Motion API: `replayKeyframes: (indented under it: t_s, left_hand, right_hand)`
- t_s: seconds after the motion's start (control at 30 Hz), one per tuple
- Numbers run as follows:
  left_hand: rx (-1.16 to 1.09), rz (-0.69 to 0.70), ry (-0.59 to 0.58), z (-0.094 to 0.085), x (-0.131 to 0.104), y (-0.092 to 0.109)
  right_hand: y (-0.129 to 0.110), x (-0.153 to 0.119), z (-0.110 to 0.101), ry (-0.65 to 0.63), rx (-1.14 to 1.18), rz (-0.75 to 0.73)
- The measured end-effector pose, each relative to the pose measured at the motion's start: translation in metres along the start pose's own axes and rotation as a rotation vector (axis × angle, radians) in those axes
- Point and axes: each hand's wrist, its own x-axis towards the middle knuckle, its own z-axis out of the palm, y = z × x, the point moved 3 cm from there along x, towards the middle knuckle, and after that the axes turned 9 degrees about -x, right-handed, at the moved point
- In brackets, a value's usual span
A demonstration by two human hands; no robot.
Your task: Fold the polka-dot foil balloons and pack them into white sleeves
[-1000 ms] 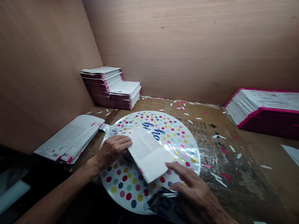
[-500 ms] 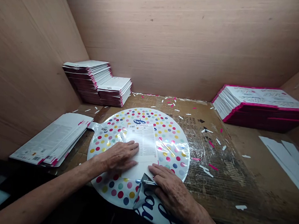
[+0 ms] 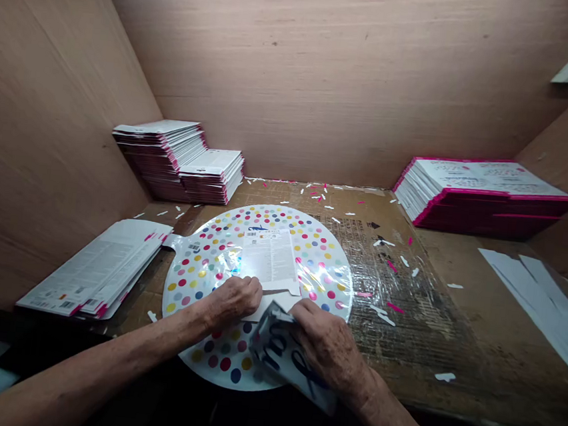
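Observation:
A round, flat foil balloon with coloured dots lies on the cardboard-covered table. On it rests a white printed card sleeve, its near end showing a plain flap. My left hand is closed at the sleeve's left near edge, fingers curled and thumb side hidden. My right hand grips a folded foil balloon with dark blue lettering, at the near right corner of the sleeve. The folded balloon's silvery end is lifted beside the flap and partly blurred; its far part hangs under my right wrist.
Several printed sleeves lie at the left, with stacked sleeves behind them. Another pink-edged stack stands at the back right. White paper strips lie right, and small white and pink scraps are scattered about. Wooden panels enclose the table.
My left hand has gone from lying flat on the sleeve to curling at its near edge. My right hand has closed on the folded balloon and raised its end.

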Motion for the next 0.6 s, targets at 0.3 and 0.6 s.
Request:
replayKeyframes:
  t_s: [0.3, 0.6]
  left_hand:
    - [0.104, -0.058, 0.253, -0.024, 0.015, 0.010]
    - [0.120, 0.020, 0.283, -0.049, 0.025, 0.008]
  right_hand:
    - [0.028, 0.012, 0.015, 0.194, -0.007, 0.360]
    - [0.045, 0.037, 0.008, 0.146, 0.115, 0.523]
